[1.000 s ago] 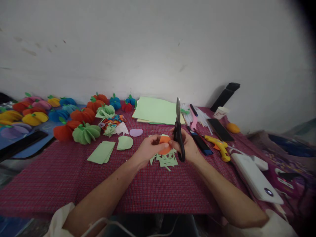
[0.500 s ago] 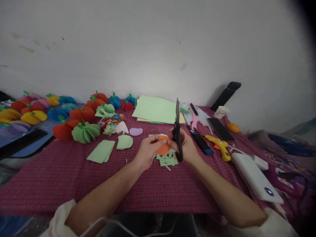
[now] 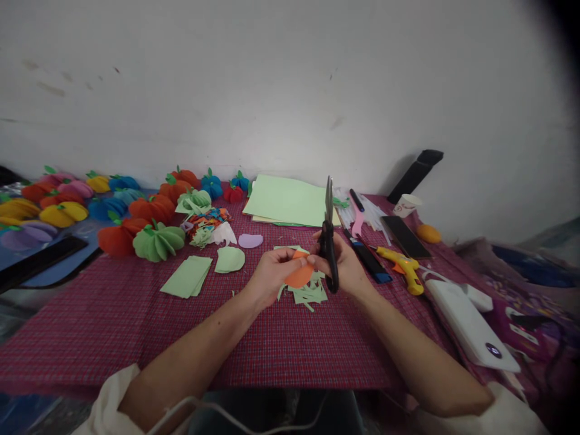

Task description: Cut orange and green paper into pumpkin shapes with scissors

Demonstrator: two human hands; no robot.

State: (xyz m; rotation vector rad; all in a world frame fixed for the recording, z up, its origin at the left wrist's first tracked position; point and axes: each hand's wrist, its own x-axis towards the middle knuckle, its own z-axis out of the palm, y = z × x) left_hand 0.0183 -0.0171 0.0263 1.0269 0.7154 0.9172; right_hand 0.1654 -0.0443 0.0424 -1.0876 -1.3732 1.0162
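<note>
Between my hands is a rounded piece of orange paper point(image 3: 299, 277). My left hand point(image 3: 272, 275) pinches its left side with thumb and fingers. My right hand point(image 3: 347, 269) has black-handled scissors point(image 3: 328, 235) hooked in it, blades pointing up and away, while its thumb and fingertip touch the paper's upper right edge. Whether the scissor blades are fully closed is hard to see. Beneath the paper lie light green paper strips point(image 3: 312, 293) on the checked cloth. Left of my left hand rest a light green rounded piece point(image 3: 229, 260) and a stack of green rectangles point(image 3: 186, 277).
Paper pumpkins point(image 3: 158, 240) in several colours fill the left side. Green sheets point(image 3: 290, 200) lie at the back by the wall. To the right are a yellow glue gun point(image 3: 403, 269), a phone point(image 3: 406, 237), a paper cup point(image 3: 406, 205) and a white power bank point(image 3: 471, 323).
The orange paper has turned and tilted slightly between my fingers. The scissors have shifted a little right with my right hand. Other things stay where they were.
</note>
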